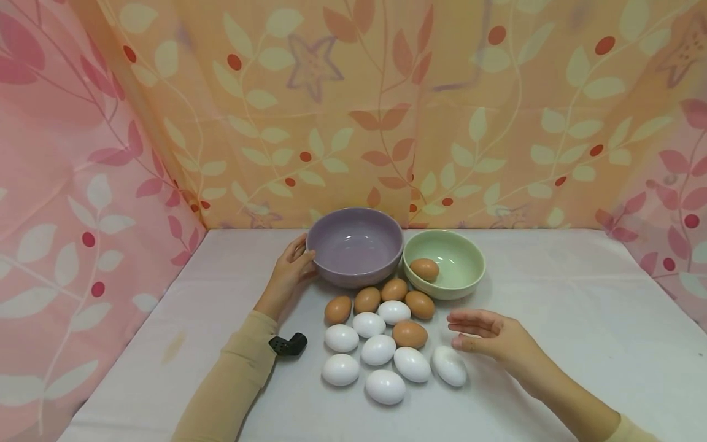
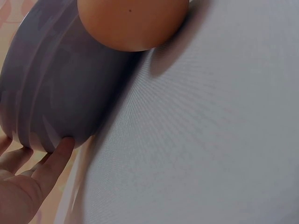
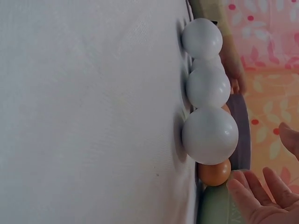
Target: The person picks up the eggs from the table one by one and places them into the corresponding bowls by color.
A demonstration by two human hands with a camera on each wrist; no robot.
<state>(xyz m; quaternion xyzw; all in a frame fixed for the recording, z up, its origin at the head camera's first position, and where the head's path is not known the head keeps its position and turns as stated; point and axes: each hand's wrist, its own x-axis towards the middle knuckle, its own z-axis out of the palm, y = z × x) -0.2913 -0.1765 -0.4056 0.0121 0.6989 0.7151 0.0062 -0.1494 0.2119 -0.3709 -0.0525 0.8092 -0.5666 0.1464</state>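
Observation:
My left hand (image 1: 291, 264) rests against the left side of a purple bowl (image 1: 356, 248), thumb at its rim. In the left wrist view, fairly straight fingers (image 2: 53, 168) touch the bowl's outer wall (image 2: 70, 79). Beyond the front of the bowls, my right hand (image 1: 499, 341) hovers with spread fingers and holds nothing. Just left of it lies a white egg (image 1: 449, 366). To the right of the purple bowl stands a light green bowl (image 1: 461, 276) with one brown egg (image 1: 424, 269) inside. No egg shows in the purple bowl.
Several white eggs (image 1: 385, 387) and several brown eggs (image 1: 410, 334) lie clustered on the white tablecloth (image 1: 580, 294) in front of both bowls. Patterned cloth (image 1: 353, 123) hangs behind and at the sides. A black device (image 1: 288, 344) is worn on the left wrist.

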